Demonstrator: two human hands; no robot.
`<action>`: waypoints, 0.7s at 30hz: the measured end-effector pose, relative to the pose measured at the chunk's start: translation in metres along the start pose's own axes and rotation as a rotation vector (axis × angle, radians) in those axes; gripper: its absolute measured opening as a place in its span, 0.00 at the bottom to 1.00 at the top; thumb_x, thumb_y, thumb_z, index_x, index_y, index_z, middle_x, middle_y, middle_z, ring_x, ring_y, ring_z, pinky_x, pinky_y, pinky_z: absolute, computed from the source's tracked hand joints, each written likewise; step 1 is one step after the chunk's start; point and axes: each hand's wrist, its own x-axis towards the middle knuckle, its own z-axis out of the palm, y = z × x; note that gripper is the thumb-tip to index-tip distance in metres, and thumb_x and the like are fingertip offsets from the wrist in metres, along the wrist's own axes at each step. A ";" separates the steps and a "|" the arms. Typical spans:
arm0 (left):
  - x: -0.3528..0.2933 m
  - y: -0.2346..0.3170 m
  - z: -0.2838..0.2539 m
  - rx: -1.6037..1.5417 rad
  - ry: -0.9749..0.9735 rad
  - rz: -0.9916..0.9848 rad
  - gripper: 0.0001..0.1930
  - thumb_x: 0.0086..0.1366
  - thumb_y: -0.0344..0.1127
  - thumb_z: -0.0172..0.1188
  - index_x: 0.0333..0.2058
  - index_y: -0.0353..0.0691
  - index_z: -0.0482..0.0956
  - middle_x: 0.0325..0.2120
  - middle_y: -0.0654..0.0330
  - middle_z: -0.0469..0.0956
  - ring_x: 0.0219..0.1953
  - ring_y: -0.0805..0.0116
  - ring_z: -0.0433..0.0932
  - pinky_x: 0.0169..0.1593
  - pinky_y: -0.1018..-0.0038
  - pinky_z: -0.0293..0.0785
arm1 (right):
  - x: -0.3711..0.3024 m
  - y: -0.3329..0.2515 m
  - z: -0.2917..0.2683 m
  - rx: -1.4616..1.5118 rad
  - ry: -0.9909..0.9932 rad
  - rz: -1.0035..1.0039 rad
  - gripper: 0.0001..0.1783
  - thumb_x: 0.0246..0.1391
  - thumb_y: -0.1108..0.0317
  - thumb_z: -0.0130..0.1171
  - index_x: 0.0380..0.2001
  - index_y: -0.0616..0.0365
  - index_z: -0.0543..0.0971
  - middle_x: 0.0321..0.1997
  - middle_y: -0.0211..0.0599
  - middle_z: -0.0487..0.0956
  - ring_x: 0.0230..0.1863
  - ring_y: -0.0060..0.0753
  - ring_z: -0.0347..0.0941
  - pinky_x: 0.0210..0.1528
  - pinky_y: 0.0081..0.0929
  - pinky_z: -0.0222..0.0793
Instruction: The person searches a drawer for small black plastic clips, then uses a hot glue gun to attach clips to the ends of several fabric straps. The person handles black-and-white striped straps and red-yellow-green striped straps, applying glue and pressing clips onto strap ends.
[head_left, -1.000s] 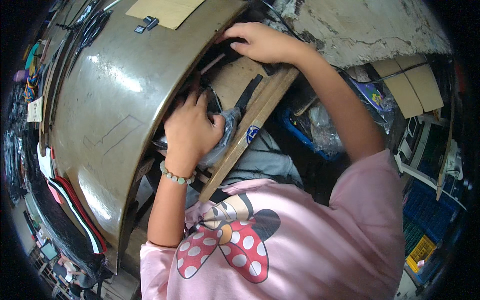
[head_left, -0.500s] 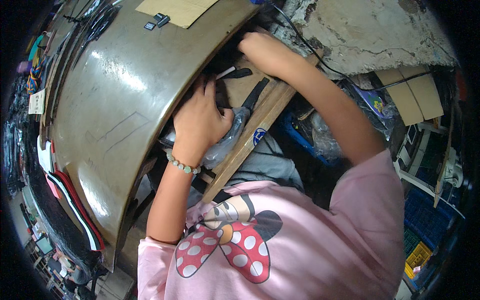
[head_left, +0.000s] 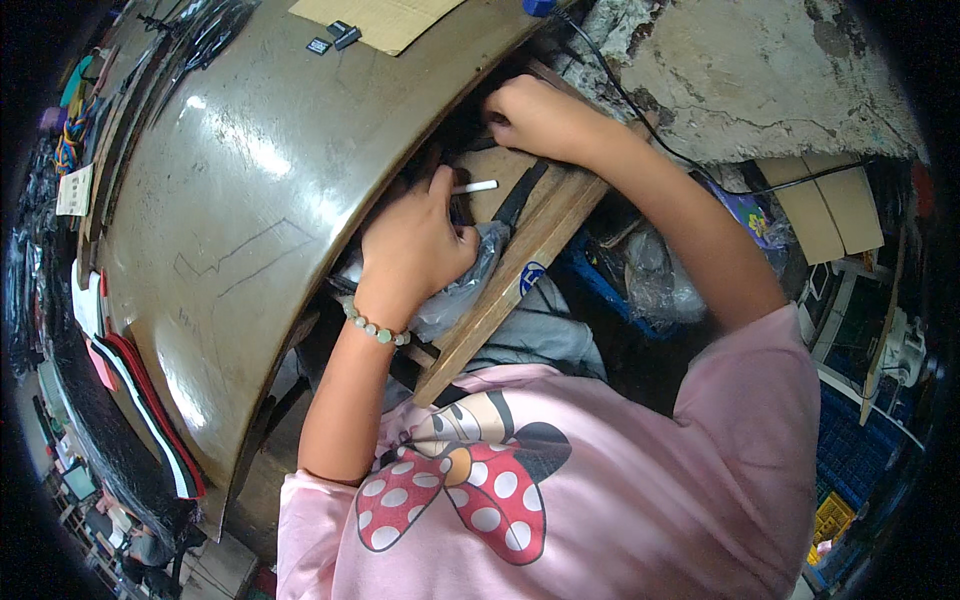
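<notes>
— What is the left hand [head_left: 415,245] doing?

— It is closed around a thin white stick [head_left: 476,187], perhaps chalk or a marker — I cannot tell which. The stick pokes out past the thumb and forefinger, pointing away from the palm toward the brown board [head_left: 505,170] on the shelf under the tabletop.

— And what lies around that grip?

— Just under the heel of the hand sits a crumpled grey plastic bag [head_left: 465,285], touching the fingers. Beyond the stick's tip a dark strap [head_left: 520,195] runs across the board. On the wrist there is a bracelet of pale beads [head_left: 377,328].

— The right hand [head_left: 535,115]?

— Farther in than the left, above the stick and well apart from it. Its fingers are curled down into the dark gap below the worn metal tabletop [head_left: 250,170]; whether they grasp anything I cannot tell.

— Anything nearer the body?

— A wooden slat [head_left: 510,270] slants just beside the left hand, on its outer side.
</notes>
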 end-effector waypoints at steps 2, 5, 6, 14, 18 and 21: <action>0.000 0.000 0.001 0.013 0.035 0.025 0.34 0.55 0.45 0.60 0.58 0.34 0.67 0.41 0.41 0.79 0.43 0.44 0.79 0.48 0.57 0.76 | 0.001 -0.001 0.007 -0.046 0.047 -0.028 0.09 0.43 0.71 0.63 0.29 0.66 0.82 0.33 0.58 0.81 0.38 0.58 0.79 0.44 0.45 0.76; -0.001 -0.001 0.003 0.026 0.035 0.015 0.33 0.55 0.46 0.60 0.57 0.35 0.67 0.40 0.42 0.79 0.42 0.44 0.79 0.47 0.57 0.76 | 0.002 -0.004 0.012 -0.113 0.056 0.000 0.08 0.44 0.72 0.63 0.28 0.65 0.83 0.34 0.58 0.81 0.38 0.59 0.80 0.44 0.46 0.77; -0.001 -0.001 0.003 0.007 0.043 0.016 0.32 0.55 0.45 0.60 0.56 0.35 0.68 0.40 0.42 0.79 0.42 0.44 0.79 0.47 0.57 0.76 | 0.001 -0.005 0.011 -0.147 0.067 0.008 0.07 0.45 0.72 0.62 0.28 0.65 0.83 0.34 0.58 0.81 0.39 0.60 0.79 0.44 0.46 0.77; -0.007 -0.001 0.004 0.033 0.079 0.022 0.27 0.55 0.44 0.57 0.52 0.36 0.71 0.37 0.42 0.79 0.41 0.45 0.80 0.45 0.57 0.77 | 0.015 -0.015 0.009 -0.423 -0.070 -0.050 0.08 0.43 0.73 0.61 0.28 0.62 0.84 0.33 0.55 0.82 0.39 0.55 0.81 0.41 0.45 0.79; -0.014 -0.001 0.008 0.083 0.109 0.024 0.26 0.56 0.44 0.56 0.52 0.38 0.73 0.40 0.43 0.79 0.44 0.45 0.79 0.46 0.55 0.76 | -0.001 -0.031 -0.020 -0.346 -0.005 0.005 0.06 0.44 0.72 0.57 0.24 0.63 0.81 0.28 0.54 0.80 0.33 0.55 0.79 0.37 0.44 0.76; -0.023 -0.001 0.011 0.113 0.242 0.063 0.24 0.56 0.42 0.56 0.51 0.41 0.76 0.46 0.44 0.77 0.48 0.47 0.77 0.47 0.56 0.76 | -0.025 -0.044 -0.067 -0.069 0.107 -0.102 0.06 0.47 0.70 0.58 0.24 0.62 0.79 0.23 0.45 0.79 0.24 0.40 0.76 0.31 0.32 0.71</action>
